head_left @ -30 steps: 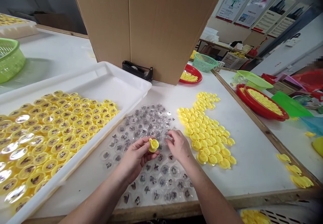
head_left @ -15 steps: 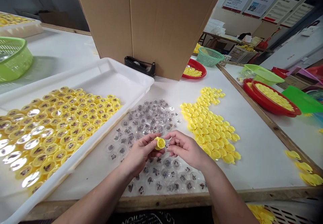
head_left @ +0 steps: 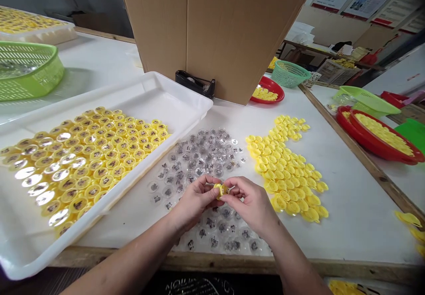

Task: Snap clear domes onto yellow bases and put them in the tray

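Note:
Over the middle of the table, my left hand pinches a small round yellow plastic piece between thumb and fingers. My right hand meets it from the other side, its thumb and fingertips closed on a clear disc that lies against the yellow piece. Fingers partly hide both parts. Beneath and beyond my hands, many clear discs with small dark printed figures are spread on the white tabletop. To the right lies a patch of loose yellow pieces.
A white tray on the left holds rows of yellow pieces with printed faces. Behind it stand a black tape dispenser and a tall cardboard sheet. A green basket is at far left, red plates at right.
My right hand has come in to the yellow piece and now touches it, with a clear disc against it. The yellow piece has turned sideways. The whole view has shifted slightly left.

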A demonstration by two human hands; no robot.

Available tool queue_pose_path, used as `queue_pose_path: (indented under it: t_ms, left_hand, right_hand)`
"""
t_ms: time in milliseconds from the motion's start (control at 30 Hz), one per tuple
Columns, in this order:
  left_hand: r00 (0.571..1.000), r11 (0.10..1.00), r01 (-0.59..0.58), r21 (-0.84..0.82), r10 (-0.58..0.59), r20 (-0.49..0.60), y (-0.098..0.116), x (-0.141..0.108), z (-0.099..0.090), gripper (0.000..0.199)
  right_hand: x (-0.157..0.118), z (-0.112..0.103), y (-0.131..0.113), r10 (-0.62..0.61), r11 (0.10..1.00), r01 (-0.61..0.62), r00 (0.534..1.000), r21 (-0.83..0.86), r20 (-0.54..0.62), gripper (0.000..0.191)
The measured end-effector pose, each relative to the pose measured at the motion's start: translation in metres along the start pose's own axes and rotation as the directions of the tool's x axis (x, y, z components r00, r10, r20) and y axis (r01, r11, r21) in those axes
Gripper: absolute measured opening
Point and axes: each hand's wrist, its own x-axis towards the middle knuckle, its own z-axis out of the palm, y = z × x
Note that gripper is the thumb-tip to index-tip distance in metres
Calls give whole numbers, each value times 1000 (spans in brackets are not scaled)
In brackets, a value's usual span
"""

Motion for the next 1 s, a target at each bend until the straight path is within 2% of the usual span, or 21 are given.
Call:
queue_pose_path:
  t_ms: [133, 333, 467, 1000]
  left_hand:
    - [998, 997, -61, 46, 60, 19, -1, 0, -1, 30]
    - [992, 990, -123, 62, 121, 37, -3, 1, -1, 28]
    - [993, 993, -111, 32, 110, 28, -2, 2, 1, 28]
    - [991, 990, -129, 60, 127, 45, 2, -4, 7, 26]
  right_hand:
    - [-2, 1, 1, -113, 983, 106, 993, -147, -38, 20]
    - [-2, 1, 3, -208, 964, 198, 977, -175, -39, 26]
    - [-4, 3, 2, -288, 936, 269, 956, -226, -58, 29]
    - [-12, -2, -8, -195, 968, 175, 976, -183, -98, 26]
